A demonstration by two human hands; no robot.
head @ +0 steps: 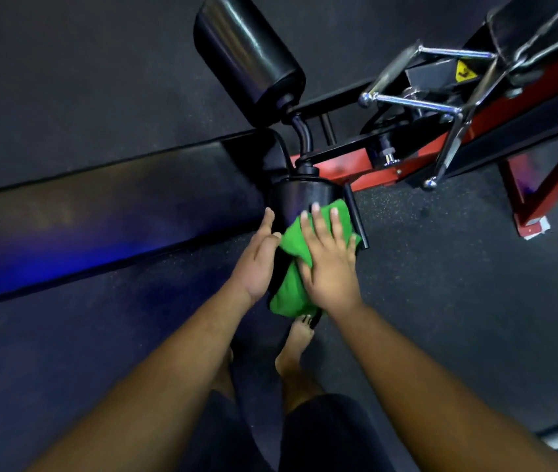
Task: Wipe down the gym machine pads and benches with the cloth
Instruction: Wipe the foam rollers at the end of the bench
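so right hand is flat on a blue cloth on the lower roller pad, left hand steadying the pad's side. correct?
Not quite: the head view shows the cloth is green, not blue. The right hand lies flat on it on the lower roller pad, and the left hand steadies the pad's side.

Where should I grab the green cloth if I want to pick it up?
Probably the loose bunched end of the cloth hanging below the right hand, nearest the person. Come from below, on the near side. The upper part is pressed flat against the roller pad under straight fingers, and the left hand rests on the pad's other side, so only that lower fold hangs free to pinch.
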